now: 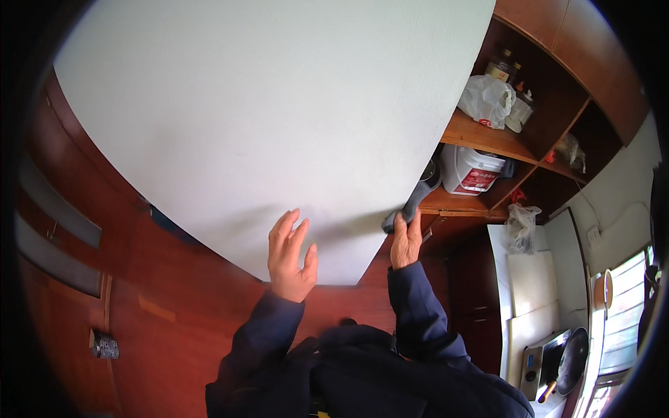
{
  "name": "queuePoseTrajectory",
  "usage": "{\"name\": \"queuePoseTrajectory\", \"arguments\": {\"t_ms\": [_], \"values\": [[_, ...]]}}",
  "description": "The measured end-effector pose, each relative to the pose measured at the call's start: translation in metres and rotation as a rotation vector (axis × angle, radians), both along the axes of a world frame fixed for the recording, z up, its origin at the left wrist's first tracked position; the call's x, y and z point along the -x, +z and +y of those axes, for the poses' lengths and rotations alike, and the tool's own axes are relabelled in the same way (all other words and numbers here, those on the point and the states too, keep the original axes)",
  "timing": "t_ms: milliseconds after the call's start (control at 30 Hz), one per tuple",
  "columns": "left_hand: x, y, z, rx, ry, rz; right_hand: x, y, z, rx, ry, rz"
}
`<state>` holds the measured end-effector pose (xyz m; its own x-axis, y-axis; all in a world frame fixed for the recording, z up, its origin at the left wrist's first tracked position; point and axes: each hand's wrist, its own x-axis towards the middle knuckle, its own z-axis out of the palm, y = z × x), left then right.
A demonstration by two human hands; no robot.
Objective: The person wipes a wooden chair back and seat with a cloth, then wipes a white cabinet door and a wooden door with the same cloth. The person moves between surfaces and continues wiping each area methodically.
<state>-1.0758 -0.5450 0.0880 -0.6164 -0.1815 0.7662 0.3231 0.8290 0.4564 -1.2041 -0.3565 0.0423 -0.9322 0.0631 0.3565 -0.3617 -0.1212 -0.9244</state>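
My right hand [405, 243] is closed on a long dark grey handle [414, 201] beside the edge of a white wall [282, 120]. The handle leads up to a round dark vessel [430, 171], seemingly a pan, at the front of a wooden shelf. The wall hides much of this vessel. My left hand [290, 258] is raised in front of the wall, holding nothing, its fingers apart and slightly curled. Both forearms are in dark blue sleeves.
Wooden shelves [486, 141] at right hold a white plastic bucket [470, 170], a plastic bag [483, 99] and bottles. Lower right, a counter carries an induction cooker [538, 360] with a wok [572, 360]. A wooden door [57, 230] is at left, above reddish flooring [162, 345].
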Motion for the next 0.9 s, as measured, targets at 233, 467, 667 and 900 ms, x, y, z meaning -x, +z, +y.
{"name": "queuePoseTrajectory", "arguments": {"t_ms": [233, 467, 667, 900], "values": [[0.013, -0.002, -0.003, 0.008, 0.008, 0.023, 0.0, 0.055, 0.013, -0.056, 0.099, 0.235], [0.008, -0.012, -0.004, -0.066, 0.006, -0.039, 0.022, 0.096, -0.013, -0.227, -0.179, 0.554], [0.003, -0.023, 0.004, -0.08, -0.021, -0.094, -0.009, 0.0, -0.015, -0.447, -0.297, 0.449], [0.006, -0.036, 0.015, -0.089, -0.09, -0.16, -0.03, 0.017, 0.006, -0.441, -0.212, 0.395]]}}
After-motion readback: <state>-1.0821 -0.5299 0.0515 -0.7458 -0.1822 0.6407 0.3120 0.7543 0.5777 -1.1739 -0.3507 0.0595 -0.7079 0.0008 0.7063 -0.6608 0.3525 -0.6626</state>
